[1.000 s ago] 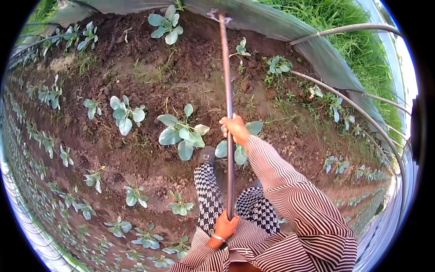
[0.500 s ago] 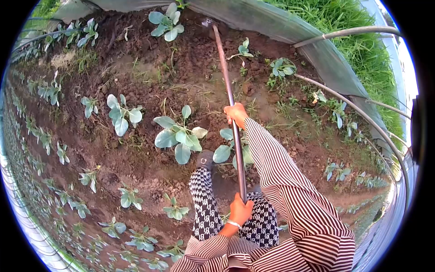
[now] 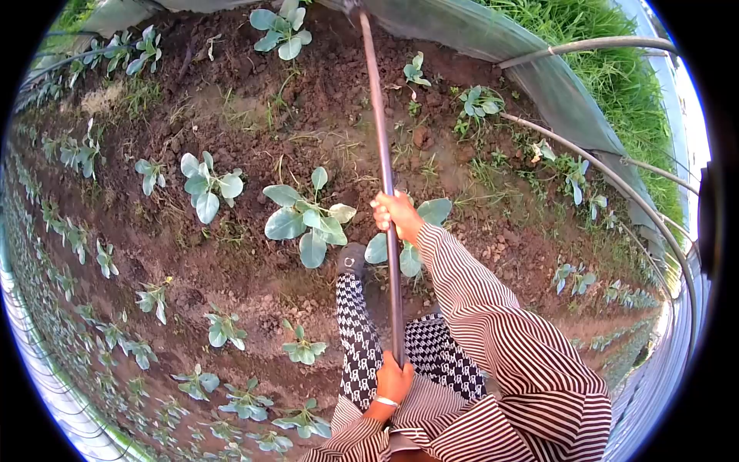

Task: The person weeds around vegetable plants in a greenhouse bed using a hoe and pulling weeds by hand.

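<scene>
A long pole (image 3: pixel 379 115) is gripped midway by the right hand (image 3: pixel 396 214) and at its near end by the left hand (image 3: pixel 394 381), its length extended past a leafy plant (image 3: pixel 311 219) toward the far edge of the soil bed (image 3: pixel 258 292), bordered by green sheeting (image 3: pixel 454 35).

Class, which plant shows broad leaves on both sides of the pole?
The plant partly behind the right sleeve; every other lies to one side of the pole.

- Loose long-sleeved top (image 3: pixel 523 346) — narrow dark-and-white stripes
- Trousers (image 3: pixel 358 331) in black and white, a repeating letter-like print
- Dark shoe (image 3: pixel 353 257) with a small, pale, ringlike mark
- Left hand (image 3: pixel 394 380) — a slim pale band (image 3: pixel 386 401) around its wrist
</scene>
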A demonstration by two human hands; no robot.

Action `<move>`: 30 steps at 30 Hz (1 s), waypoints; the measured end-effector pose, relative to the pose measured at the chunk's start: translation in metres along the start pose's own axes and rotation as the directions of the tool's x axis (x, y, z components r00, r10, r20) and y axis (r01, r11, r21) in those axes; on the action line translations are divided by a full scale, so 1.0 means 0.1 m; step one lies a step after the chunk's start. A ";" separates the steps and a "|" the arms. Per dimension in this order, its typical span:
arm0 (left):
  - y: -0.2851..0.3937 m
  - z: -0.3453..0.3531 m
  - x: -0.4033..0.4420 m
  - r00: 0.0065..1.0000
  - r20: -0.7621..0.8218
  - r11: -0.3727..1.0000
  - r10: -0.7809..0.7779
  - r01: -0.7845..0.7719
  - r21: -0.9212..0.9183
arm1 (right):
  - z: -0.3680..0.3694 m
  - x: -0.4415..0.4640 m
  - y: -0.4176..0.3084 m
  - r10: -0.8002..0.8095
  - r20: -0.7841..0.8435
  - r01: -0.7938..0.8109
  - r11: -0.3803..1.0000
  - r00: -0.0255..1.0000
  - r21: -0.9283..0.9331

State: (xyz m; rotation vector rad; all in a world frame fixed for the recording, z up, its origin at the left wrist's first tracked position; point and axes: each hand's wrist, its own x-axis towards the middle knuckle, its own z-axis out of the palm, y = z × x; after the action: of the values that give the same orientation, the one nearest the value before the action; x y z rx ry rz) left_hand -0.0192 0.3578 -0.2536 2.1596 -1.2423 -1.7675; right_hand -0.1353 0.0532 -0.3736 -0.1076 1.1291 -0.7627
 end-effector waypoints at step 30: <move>-0.26 -0.60 -0.60 0.998 -0.022 0.985 0.060 -0.056 0.161 | 0.21 -0.40 0.41 0.064 0.360 -0.226 0.876 0.931 0.426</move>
State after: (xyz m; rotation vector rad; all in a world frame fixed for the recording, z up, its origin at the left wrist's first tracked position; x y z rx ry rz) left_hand 0.0458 0.3879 -0.2013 2.1968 -1.4724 -1.6640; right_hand -0.1055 0.1017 -0.3509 0.2431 0.5982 -0.8213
